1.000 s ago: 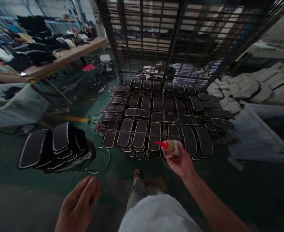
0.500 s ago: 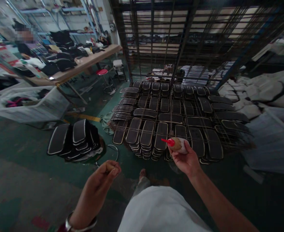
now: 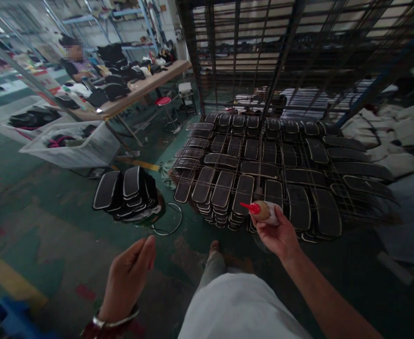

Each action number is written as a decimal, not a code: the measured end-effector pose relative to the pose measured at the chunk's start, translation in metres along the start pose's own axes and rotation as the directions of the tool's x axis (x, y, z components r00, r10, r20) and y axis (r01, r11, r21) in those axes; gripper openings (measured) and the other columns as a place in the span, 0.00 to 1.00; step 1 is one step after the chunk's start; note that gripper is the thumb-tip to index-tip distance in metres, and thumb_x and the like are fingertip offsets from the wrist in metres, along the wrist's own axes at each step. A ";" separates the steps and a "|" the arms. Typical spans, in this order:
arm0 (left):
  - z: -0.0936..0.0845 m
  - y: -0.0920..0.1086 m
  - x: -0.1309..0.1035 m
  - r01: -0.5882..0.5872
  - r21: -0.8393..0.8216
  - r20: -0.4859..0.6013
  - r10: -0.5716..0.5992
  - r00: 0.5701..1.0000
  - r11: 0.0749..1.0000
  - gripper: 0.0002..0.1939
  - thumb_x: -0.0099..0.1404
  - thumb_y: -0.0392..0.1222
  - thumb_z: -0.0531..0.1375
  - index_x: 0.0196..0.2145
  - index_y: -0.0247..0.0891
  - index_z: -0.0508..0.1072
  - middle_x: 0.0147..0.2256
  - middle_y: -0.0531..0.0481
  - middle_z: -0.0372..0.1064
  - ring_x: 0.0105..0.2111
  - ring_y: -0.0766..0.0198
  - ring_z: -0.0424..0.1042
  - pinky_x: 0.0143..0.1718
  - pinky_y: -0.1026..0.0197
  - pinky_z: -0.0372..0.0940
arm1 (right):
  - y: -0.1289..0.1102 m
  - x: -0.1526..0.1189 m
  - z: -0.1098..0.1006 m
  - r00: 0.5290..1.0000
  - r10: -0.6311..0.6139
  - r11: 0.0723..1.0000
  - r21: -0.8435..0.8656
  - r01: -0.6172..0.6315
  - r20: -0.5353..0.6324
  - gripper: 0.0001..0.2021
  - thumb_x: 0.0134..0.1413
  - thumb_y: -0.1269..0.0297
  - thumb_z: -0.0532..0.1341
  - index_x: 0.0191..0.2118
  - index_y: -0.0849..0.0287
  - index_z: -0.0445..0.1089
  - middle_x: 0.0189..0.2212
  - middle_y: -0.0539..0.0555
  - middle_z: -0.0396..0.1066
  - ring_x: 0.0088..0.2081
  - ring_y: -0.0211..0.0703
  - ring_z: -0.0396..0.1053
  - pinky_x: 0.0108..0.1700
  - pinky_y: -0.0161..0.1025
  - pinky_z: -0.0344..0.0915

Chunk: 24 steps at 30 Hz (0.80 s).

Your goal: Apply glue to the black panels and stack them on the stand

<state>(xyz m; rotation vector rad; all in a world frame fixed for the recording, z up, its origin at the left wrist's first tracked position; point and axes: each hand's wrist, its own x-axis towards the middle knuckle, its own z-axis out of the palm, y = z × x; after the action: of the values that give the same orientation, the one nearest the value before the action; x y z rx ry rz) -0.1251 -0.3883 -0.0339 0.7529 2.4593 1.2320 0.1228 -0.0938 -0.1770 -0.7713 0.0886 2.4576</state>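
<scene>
Bottle: One small bottle [image 3: 265,213], tan toward the cap and whitish toward the base, is in the right hand [image 3: 279,235], above the floor and seen against the front row of dark pads [image 3: 223,188].
Direction: Its red nozzle [image 3: 246,205] points to the left of the view and slightly up; the long axis lies nearly level, the base end dipping a little to the right.
Right hand: Closed around the base end of the bottle, thumb on the near side.
Left hand: The left hand [image 3: 127,278], a bracelet [image 3: 113,324] at its wrist, is curled closed well apart from the bottle; whether anything small is pinched inside cannot be told.
Hidden: Fingers cover part of the bottle's base, and the bottle blocks part of the pads behind it.
Cut off: A blue object [image 3: 16,320] leaves the frame at lower left; a pale bin [image 3: 408,221] at right is dim and hard to make out.
Counts: Seven pads top the front row among the wire bars; two more top the pile [image 3: 106,188] at left, beside one metal ring [image 3: 179,221].
Background: One red-seated stool [image 3: 163,100] stands near a table [image 3: 147,92], where one co-worker [image 3: 71,70] appears.
</scene>
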 end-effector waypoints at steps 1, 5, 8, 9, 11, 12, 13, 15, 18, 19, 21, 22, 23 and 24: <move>0.000 -0.001 -0.001 0.011 0.009 0.005 -0.011 1.000 1.000 0.26 0.75 0.54 0.56 0.20 0.44 0.63 0.20 0.55 0.55 0.22 0.62 0.55 0.26 0.59 0.56 | 0.000 0.000 -0.003 1.000 -0.001 1.000 -0.005 0.001 0.002 0.21 0.68 0.60 0.66 0.62 0.54 0.67 0.51 0.61 0.79 0.51 0.61 0.79 0.27 0.37 0.76; -0.002 -0.002 0.002 -0.045 -0.106 0.062 0.052 0.997 0.993 0.19 0.71 0.56 0.61 0.26 0.44 0.70 0.25 0.52 0.64 0.27 0.59 0.63 0.30 0.59 0.62 | -0.003 -0.004 -0.013 1.000 -0.024 0.999 -0.026 0.024 0.005 0.21 0.66 0.61 0.68 0.62 0.53 0.68 0.53 0.62 0.79 0.52 0.60 0.79 0.28 0.37 0.76; -0.002 -0.001 0.010 -0.121 -0.162 0.111 0.140 0.984 0.979 0.16 0.71 0.56 0.63 0.31 0.43 0.74 0.29 0.50 0.67 0.30 0.58 0.66 0.33 0.59 0.65 | -0.009 -0.010 -0.018 0.998 -0.060 0.998 -0.021 0.059 -0.035 0.22 0.64 0.61 0.68 0.61 0.54 0.69 0.54 0.62 0.78 0.52 0.61 0.79 0.27 0.37 0.75; -0.001 0.000 0.014 -0.149 -0.160 0.126 0.169 0.977 0.976 0.15 0.71 0.55 0.63 0.31 0.43 0.74 0.29 0.51 0.66 0.30 0.58 0.65 0.33 0.60 0.65 | -0.011 -0.012 -0.019 0.995 -0.082 0.997 -0.017 0.081 -0.050 0.22 0.64 0.62 0.69 0.61 0.55 0.70 0.54 0.63 0.78 0.52 0.61 0.79 0.27 0.37 0.75; 0.000 0.000 0.025 -0.200 -0.159 0.137 0.222 0.965 0.967 0.16 0.71 0.54 0.63 0.29 0.43 0.72 0.29 0.51 0.66 0.29 0.59 0.64 0.33 0.60 0.65 | -0.017 -0.016 -0.020 0.989 -0.133 0.991 -0.020 0.132 -0.064 0.22 0.62 0.63 0.70 0.60 0.56 0.71 0.54 0.63 0.78 0.52 0.61 0.79 0.28 0.37 0.75; 0.001 -0.001 0.031 -0.215 -0.158 0.138 0.237 0.962 0.964 0.17 0.70 0.54 0.64 0.27 0.43 0.71 0.29 0.51 0.66 0.29 0.59 0.65 0.33 0.60 0.65 | -0.019 -0.017 -0.020 0.986 -0.156 0.988 -0.026 0.155 -0.061 0.22 0.61 0.63 0.71 0.59 0.56 0.71 0.54 0.63 0.78 0.52 0.61 0.79 0.28 0.37 0.75; 0.000 -0.003 0.038 -0.219 -0.152 0.142 0.241 0.960 0.964 0.19 0.69 0.54 0.64 0.25 0.43 0.70 0.29 0.50 0.67 0.29 0.59 0.66 0.33 0.60 0.65 | -0.020 -0.017 -0.020 0.982 -0.178 0.984 -0.032 0.177 -0.057 0.22 0.61 0.63 0.71 0.59 0.56 0.72 0.54 0.62 0.78 0.53 0.61 0.79 0.28 0.37 0.75; -0.003 -0.012 0.052 -0.199 -0.128 0.153 0.218 0.964 0.972 0.21 0.67 0.56 0.66 0.23 0.43 0.68 0.29 0.50 0.68 0.29 0.60 0.66 0.32 0.60 0.64 | -0.020 -0.015 -0.017 0.974 -0.220 0.975 -0.047 0.218 -0.048 0.22 0.60 0.63 0.71 0.58 0.55 0.72 0.54 0.62 0.79 0.54 0.61 0.78 0.28 0.36 0.75; -0.015 -0.033 0.075 -0.162 -0.078 0.153 0.172 0.973 0.984 0.22 0.67 0.57 0.64 0.23 0.44 0.65 0.25 0.54 0.62 0.25 0.62 0.60 0.27 0.61 0.59 | -0.010 -0.006 -0.007 0.962 -0.267 0.963 -0.053 0.264 -0.060 0.22 0.60 0.63 0.71 0.59 0.55 0.72 0.53 0.62 0.79 0.53 0.61 0.79 0.28 0.37 0.75; -0.022 -0.042 0.083 -0.155 -0.062 0.134 0.162 0.978 0.986 0.22 0.68 0.58 0.64 0.23 0.44 0.66 0.24 0.55 0.60 0.25 0.62 0.59 0.26 0.61 0.58 | -0.004 -0.002 -0.001 0.958 -0.278 0.960 -0.050 0.275 -0.068 0.22 0.60 0.63 0.71 0.59 0.56 0.72 0.54 0.63 0.79 0.53 0.61 0.79 0.28 0.37 0.75; -0.038 -0.061 0.102 -0.137 -0.035 0.065 0.139 0.988 0.990 0.22 0.69 0.57 0.62 0.23 0.44 0.65 0.22 0.56 0.57 0.24 0.62 0.57 0.26 0.60 0.56 | 0.011 0.008 0.012 0.952 -0.295 0.955 -0.032 0.293 -0.077 0.22 0.61 0.63 0.70 0.60 0.57 0.72 0.54 0.63 0.79 0.53 0.61 0.79 0.28 0.36 0.75; -0.048 -0.070 0.112 -0.120 -0.030 0.022 0.120 0.992 0.992 0.23 0.70 0.57 0.62 0.23 0.44 0.64 0.22 0.56 0.56 0.24 0.63 0.56 0.26 0.60 0.54 | 0.020 0.014 0.019 0.950 -0.302 0.953 -0.022 0.302 -0.078 0.22 0.62 0.63 0.69 0.60 0.57 0.72 0.55 0.64 0.78 0.54 0.61 0.78 0.28 0.36 0.75; -0.059 -0.079 0.123 -0.098 -0.036 -0.021 0.097 0.995 0.995 0.23 0.70 0.57 0.61 0.22 0.44 0.63 0.21 0.57 0.55 0.23 0.63 0.55 0.25 0.59 0.53 | 0.029 0.020 0.026 0.949 -0.306 0.952 -0.013 0.306 -0.078 0.22 0.62 0.63 0.68 0.60 0.57 0.72 0.56 0.64 0.78 0.54 0.62 0.78 0.27 0.36 0.74; -0.070 -0.088 0.134 -0.075 -0.051 -0.057 0.072 0.996 0.996 0.23 0.70 0.58 0.61 0.22 0.44 0.63 0.21 0.57 0.55 0.23 0.63 0.55 0.25 0.59 0.53 | 0.038 0.027 0.033 0.949 -0.306 0.952 -0.007 0.307 -0.079 0.21 0.63 0.63 0.68 0.60 0.58 0.72 0.56 0.64 0.77 0.55 0.62 0.78 0.27 0.36 0.74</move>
<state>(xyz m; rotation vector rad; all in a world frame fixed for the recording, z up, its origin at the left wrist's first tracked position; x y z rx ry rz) -0.2970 -0.4019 -0.0664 0.8122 2.4524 1.3564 0.0678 -0.1059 -0.1678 -0.8143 0.0032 2.1325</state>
